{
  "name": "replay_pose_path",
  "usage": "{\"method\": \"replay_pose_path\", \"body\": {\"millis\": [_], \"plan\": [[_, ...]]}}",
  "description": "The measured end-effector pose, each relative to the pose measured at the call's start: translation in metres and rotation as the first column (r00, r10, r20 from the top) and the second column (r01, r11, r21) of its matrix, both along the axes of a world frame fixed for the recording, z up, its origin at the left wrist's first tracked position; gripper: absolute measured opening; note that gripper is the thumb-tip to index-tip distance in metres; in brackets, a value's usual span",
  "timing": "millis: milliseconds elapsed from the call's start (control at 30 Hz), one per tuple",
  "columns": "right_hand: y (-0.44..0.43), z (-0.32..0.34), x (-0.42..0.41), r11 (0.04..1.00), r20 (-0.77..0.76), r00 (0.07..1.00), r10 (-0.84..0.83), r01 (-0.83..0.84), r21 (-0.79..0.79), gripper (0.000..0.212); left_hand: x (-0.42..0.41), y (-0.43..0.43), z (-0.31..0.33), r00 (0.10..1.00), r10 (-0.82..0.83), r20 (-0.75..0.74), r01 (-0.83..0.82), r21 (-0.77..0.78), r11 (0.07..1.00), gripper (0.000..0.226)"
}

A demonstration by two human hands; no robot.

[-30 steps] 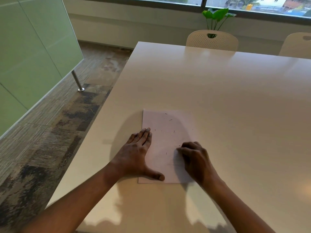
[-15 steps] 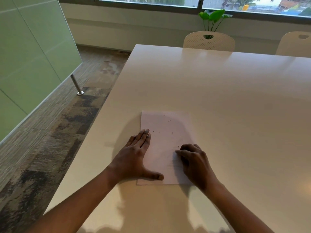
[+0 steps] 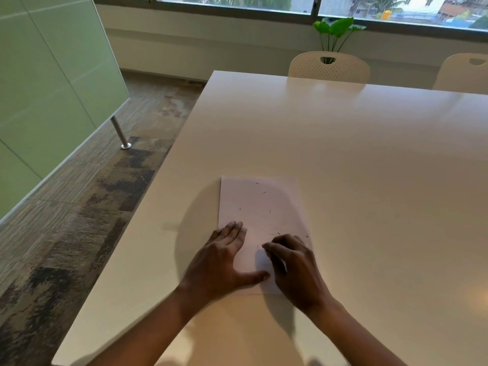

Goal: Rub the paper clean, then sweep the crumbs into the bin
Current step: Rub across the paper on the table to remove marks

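Step in hand (judged): rubbing phase, sweep not begun.

The paper sheet (image 3: 264,207) lies flat on the white table (image 3: 343,154), at the near end, close to the left edge. The left hand (image 3: 224,262) is flat with straight fingers, pressing the sheet's left margin, thumb spread across its near part. The right hand (image 3: 293,265) is curled, fingertips down on the near-right area. I cannot tell whether it pinches an eraser, as none shows.

Dark crumbs (image 3: 264,192) are scattered mostly over the far half. No bin in view.

Next move calls for finishing the strokes, then locating the bin and gathering the crumbs toward one edge.

Room: wide tabletop runs right and far toward the chairs (image 3: 328,66). The left edge drops to carpet floor (image 3: 92,207), a spill risk.
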State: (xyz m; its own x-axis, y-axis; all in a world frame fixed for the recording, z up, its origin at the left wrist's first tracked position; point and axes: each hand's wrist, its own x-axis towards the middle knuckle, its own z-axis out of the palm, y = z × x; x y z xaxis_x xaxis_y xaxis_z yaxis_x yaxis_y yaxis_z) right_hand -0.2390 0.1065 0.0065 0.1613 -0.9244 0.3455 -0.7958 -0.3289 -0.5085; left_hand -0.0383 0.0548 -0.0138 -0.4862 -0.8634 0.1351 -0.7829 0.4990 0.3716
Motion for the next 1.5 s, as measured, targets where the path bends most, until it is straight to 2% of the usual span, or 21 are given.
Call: {"method": "replay_pose_path", "body": {"millis": [133, 200, 267, 333, 400, 433, 533, 567, 633, 733, 800, 833, 933, 1000, 1033, 1100, 1200, 1267, 1400, 1433, 1500], "plan": [[0.007, -0.001, 0.010, 0.980, -0.020, 0.983, 0.184, -0.182, 0.076, 0.023, 0.002, -0.001, 0.000, 0.999, -0.032, -0.007, 0.033, 0.040, 0.999, 0.130], [0.003, 0.002, 0.003, 0.972, -0.064, 0.974, 0.218, -0.210, 0.108, 0.024, 0.002, -0.002, 0.002, 0.999, -0.039, 0.005, 0.039, 0.056, 0.998, 0.137], [-0.008, 0.005, -0.012, 0.988, -0.087, 0.987, 0.136, -0.129, 0.083, 0.024, 0.002, -0.003, 0.003, 0.999, -0.040, 0.022, 0.039, 0.056, 0.998, 0.145], [-0.022, 0.009, -0.027, 0.998, -0.099, 0.995, -0.019, 0.025, 0.064, 0.024, 0.002, -0.002, 0.004, 0.999, -0.035, 0.025, 0.034, 0.044, 0.998, 0.148], [-0.024, 0.010, -0.026, 0.995, -0.102, 0.992, -0.067, 0.073, 0.062, 0.022, 0.001, -0.002, 0.005, 0.999, -0.031, 0.019, 0.030, 0.043, 0.999, 0.148], [-0.020, 0.009, -0.019, 0.998, -0.085, 0.996, -0.022, 0.028, 0.064, 0.020, 0.001, -0.002, 0.005, 0.999, -0.032, 0.014, 0.032, 0.046, 0.998, 0.147], [0.002, 0.005, 0.008, 0.956, -0.096, 0.959, 0.267, -0.251, 0.149, 0.016, 0.001, -0.003, 0.004, 0.999, -0.051, -0.004, 0.051, 0.073, 0.996, 0.140], [0.001, 0.005, 0.007, 0.944, -0.106, 0.947, 0.305, -0.285, 0.169, 0.017, 0.002, -0.003, 0.004, 0.999, -0.050, -0.010, 0.050, 0.076, 0.996, 0.140], [-0.015, 0.005, -0.007, 0.967, -0.096, 0.967, 0.236, -0.224, 0.122, 0.018, 0.002, -0.003, 0.005, 0.999, -0.043, 0.001, 0.043, 0.068, 0.997, 0.144], [-0.045, 0.013, -0.035, 0.994, -0.124, 0.990, -0.061, 0.071, 0.082, 0.025, 0.001, -0.002, 0.006, 0.999, -0.032, 0.017, 0.031, 0.060, 0.998, 0.148], [-0.049, 0.016, -0.035, 0.987, -0.133, 0.983, -0.129, 0.141, 0.082, 0.024, 0.001, -0.002, 0.007, 0.999, -0.029, 0.018, 0.028, 0.058, 0.998, 0.148], [-0.044, 0.015, -0.027, 0.989, -0.117, 0.987, -0.107, 0.118, 0.090, 0.024, 0.001, -0.002, 0.005, 0.999, -0.030, 0.022, 0.029, 0.060, 0.998, 0.147], [-0.013, 0.008, 0.005, 0.982, -0.082, 0.986, 0.148, -0.137, 0.129, 0.017, 0.002, -0.003, 0.002, 0.999, -0.032, 0.009, 0.032, 0.077, 0.997, 0.145], [-0.008, 0.006, 0.007, 0.963, -0.101, 0.966, 0.236, -0.219, 0.156, 0.016, 0.001, -0.003, 0.002, 0.999, -0.037, 0.004, 0.037, 0.075, 0.996, 0.144], [-0.016, 0.006, 0.001, 0.971, -0.097, 0.972, 0.213, -0.200, 0.132, 0.019, 0.001, -0.003, 0.002, 0.999, -0.038, 0.010, 0.037, 0.070, 0.997, 0.145], [-0.039, 0.008, -0.017, 0.994, -0.106, 0.993, 0.043, -0.033, 0.102, 0.026, 0.001, -0.002, 0.004, 0.999, -0.034, 0.024, 0.032, 0.067, 0.997, 0.147], [-0.059, 0.015, -0.032, 0.979, -0.140, 0.976, -0.168, 0.182, 0.097, 0.023, 0.000, -0.002, 0.007, 0.999, -0.028, 0.035, 0.026, 0.060, 0.998, 0.148], [-0.051, 0.013, -0.019, 0.983, -0.141, 0.981, -0.136, 0.151, 0.102, 0.025, 0.000, -0.002, 0.007, 0.999, -0.031, 0.041, 0.029, 0.067, 0.997, 0.148], [-0.013, 0.005, 0.009, 0.973, -0.126, 0.975, 0.186, -0.164, 0.164, 0.023, 0.001, -0.001, 0.007, 0.999, -0.034, 0.013, 0.033, 0.061, 0.998, 0.144], [-0.015, 0.005, 0.006, 0.970, -0.124, 0.972, 0.199, -0.178, 0.163, 0.024, 0.001, -0.001, 0.007, 0.999, -0.036, 0.016, 0.035, 0.059, 0.998, 0.144], [-0.032, 0.006, -0.010, 0.990, -0.115, 0.990, 0.083, -0.069, 0.120, 0.026, 0.001, 0.000, 0.008, 0.999, -0.034, 0.023, 0.033, 0.063, 0.997, 0.145]]}}
